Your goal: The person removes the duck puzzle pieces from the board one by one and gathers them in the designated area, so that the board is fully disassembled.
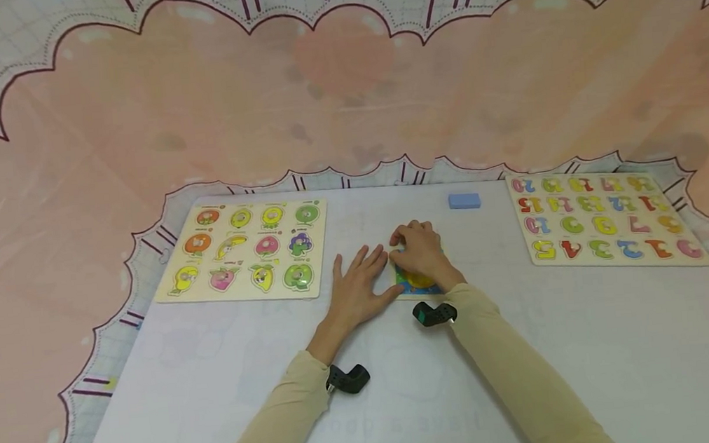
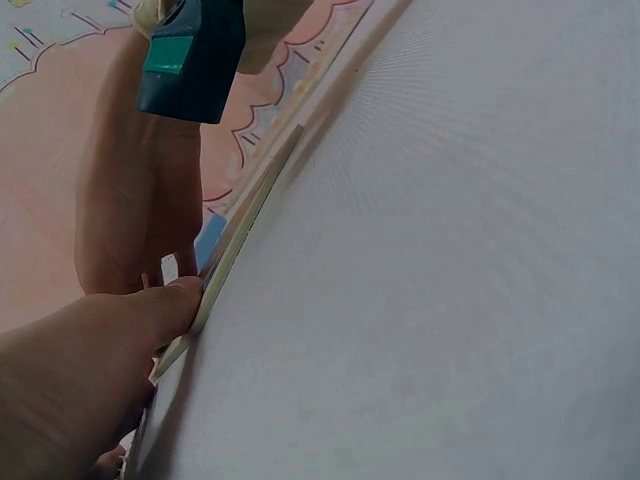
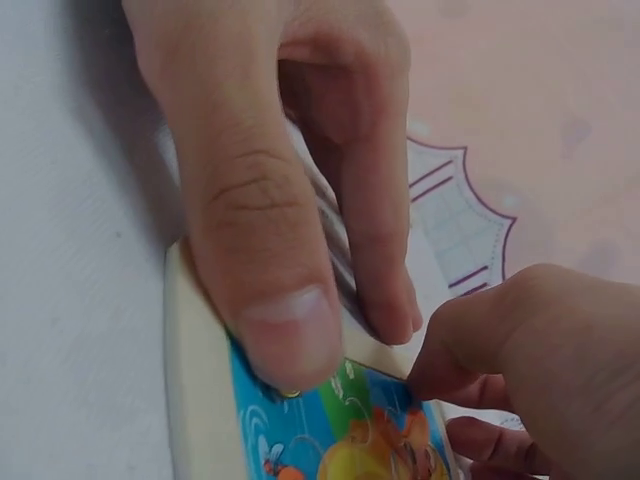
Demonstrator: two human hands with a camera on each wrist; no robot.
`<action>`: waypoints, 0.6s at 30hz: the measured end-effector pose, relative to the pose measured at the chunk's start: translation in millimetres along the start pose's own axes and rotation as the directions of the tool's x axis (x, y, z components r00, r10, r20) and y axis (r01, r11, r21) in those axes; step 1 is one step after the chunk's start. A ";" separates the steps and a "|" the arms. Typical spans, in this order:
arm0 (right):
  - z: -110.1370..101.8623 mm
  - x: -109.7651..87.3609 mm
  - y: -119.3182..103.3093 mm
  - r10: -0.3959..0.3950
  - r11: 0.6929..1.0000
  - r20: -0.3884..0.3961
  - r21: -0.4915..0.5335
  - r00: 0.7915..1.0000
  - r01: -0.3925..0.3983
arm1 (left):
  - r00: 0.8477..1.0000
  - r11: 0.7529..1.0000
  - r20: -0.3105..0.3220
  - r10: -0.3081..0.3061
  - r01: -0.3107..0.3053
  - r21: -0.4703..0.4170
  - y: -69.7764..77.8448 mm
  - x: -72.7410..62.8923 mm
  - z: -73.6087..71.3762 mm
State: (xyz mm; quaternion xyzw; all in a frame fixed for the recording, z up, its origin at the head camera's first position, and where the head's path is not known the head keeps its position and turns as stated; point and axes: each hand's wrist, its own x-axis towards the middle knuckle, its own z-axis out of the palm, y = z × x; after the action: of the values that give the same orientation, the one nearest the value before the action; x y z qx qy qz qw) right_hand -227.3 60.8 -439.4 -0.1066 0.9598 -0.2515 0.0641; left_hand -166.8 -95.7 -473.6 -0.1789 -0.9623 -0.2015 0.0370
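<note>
A small wooden picture puzzle (image 1: 420, 287) with a blue, green and orange picture lies between my two hands. In the right wrist view its pale wooden border (image 3: 195, 380) and curved cut lines show. My left hand (image 1: 357, 288) lies with fingers spread on the table, its thumb against the puzzle's near left corner and its index fingertip along the left side. My right hand (image 1: 419, 249) arches over the puzzle with bent fingers, covering much of it. The right thumb (image 3: 265, 290) presses on the picture beside the border; I cannot tell whether a piece is between thumb and fingers.
On the left lies a fruit puzzle board (image 1: 269, 263). A number puzzle board (image 1: 611, 224) sits at the right. Near the back of the white table (image 1: 370, 403) is a blue block (image 1: 464, 201). Patterned cloth (image 1: 345, 110) hangs behind. Each wrist carries a dark camera (image 1: 348, 379).
</note>
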 end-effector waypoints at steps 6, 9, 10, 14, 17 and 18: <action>-2.0 1.1 -0.8 0.011 1.000 0.042 0.003 0.999 -0.011 | 1.000 1.000 0.003 -0.013 0.013 -0.013 2.6 -0.2 -2.4; -2.0 2.4 -2.4 0.027 1.000 0.049 -0.001 0.998 -0.027 | 1.000 1.000 -0.003 -0.017 0.017 -0.014 3.5 -0.1 -3.0; -1.9 2.6 -3.2 0.033 0.999 0.046 -0.004 0.998 -0.033 | 1.000 1.000 -0.005 -0.019 0.019 -0.017 4.0 -0.1 -3.3; 0.4 2.2 -6.2 0.049 0.999 0.020 -0.015 0.999 -0.048 | 1.000 1.000 -0.006 -0.026 0.026 -0.014 5.0 0.3 -2.8; 1.1 0.9 -7.7 0.044 0.999 0.008 -0.005 0.999 -0.044 | 0.999 0.999 -0.015 -0.033 0.033 -0.010 5.8 0.1 -1.3; 1.2 0.7 -8.2 0.042 0.999 0.007 0.000 0.999 -0.042 | 0.999 0.999 -0.017 -0.036 0.036 -0.010 6.2 0.0 -1.0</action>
State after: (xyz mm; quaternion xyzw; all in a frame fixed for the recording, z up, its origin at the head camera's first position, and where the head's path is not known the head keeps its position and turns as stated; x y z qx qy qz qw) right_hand -226.3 53.1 -436.4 -0.0872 0.9616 -0.2500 0.0730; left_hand -164.6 -90.8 -470.3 -0.1599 -0.9641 -0.2082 0.0405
